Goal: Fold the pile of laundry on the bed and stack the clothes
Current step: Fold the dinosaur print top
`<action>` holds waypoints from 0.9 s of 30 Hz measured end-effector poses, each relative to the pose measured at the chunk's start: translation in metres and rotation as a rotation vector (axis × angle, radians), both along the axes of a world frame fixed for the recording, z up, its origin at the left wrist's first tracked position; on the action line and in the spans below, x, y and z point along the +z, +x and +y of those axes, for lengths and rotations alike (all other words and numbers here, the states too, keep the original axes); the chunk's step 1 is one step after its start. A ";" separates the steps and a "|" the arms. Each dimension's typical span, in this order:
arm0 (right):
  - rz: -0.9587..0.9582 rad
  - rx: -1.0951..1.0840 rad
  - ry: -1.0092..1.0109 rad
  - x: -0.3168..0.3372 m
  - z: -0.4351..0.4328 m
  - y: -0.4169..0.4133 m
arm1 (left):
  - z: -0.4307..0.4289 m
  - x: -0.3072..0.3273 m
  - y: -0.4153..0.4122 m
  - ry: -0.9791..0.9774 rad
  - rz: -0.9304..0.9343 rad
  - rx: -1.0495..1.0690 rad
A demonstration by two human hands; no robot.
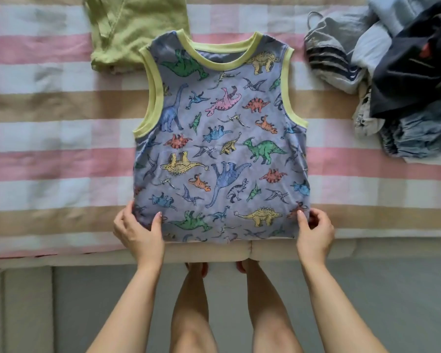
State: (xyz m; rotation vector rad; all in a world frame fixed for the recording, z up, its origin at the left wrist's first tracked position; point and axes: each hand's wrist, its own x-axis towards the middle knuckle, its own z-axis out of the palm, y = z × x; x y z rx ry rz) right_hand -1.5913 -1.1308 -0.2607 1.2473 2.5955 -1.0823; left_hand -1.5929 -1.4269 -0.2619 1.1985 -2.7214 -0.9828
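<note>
A sleeveless blue dinosaur-print top [222,149] with yellow-green trim lies flat and face up on the striped bed cover, neck pointing away from me. My left hand [138,230] pinches its bottom left corner, thumb on top of the fabric. My right hand [315,229] pinches the bottom right corner the same way. A folded green garment [127,34] lies behind the top on the left, its edge partly under the top's shoulder. A pile of unfolded laundry [405,80] in grey, dark navy, white and denim sits at the right.
The bed cover [49,138] has pink, white and tan stripes and its near edge runs just below my hands. Below it I see the bed's pale side, a grey floor and my bare legs [227,301].
</note>
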 end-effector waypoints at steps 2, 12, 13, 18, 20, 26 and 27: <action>0.004 -0.031 -0.065 -0.001 0.004 0.000 | -0.007 -0.001 -0.001 0.052 -0.010 0.055; -0.014 -0.120 -0.349 -0.004 0.013 0.022 | -0.026 -0.001 0.015 0.264 -0.003 0.138; -0.006 -0.125 -0.394 -0.002 0.013 0.025 | -0.028 0.001 0.019 0.317 -0.015 0.147; -0.012 0.015 -0.436 0.014 0.020 0.035 | -0.040 0.016 0.034 0.529 0.003 0.133; -0.060 0.064 -0.511 0.018 0.026 0.035 | -0.047 0.018 0.036 0.626 -0.028 0.086; -0.104 0.112 -0.620 0.029 0.045 0.027 | -0.069 0.018 0.034 0.997 -0.093 0.141; -0.088 0.123 -0.618 0.032 0.046 0.027 | -0.071 0.017 0.034 0.970 -0.082 0.112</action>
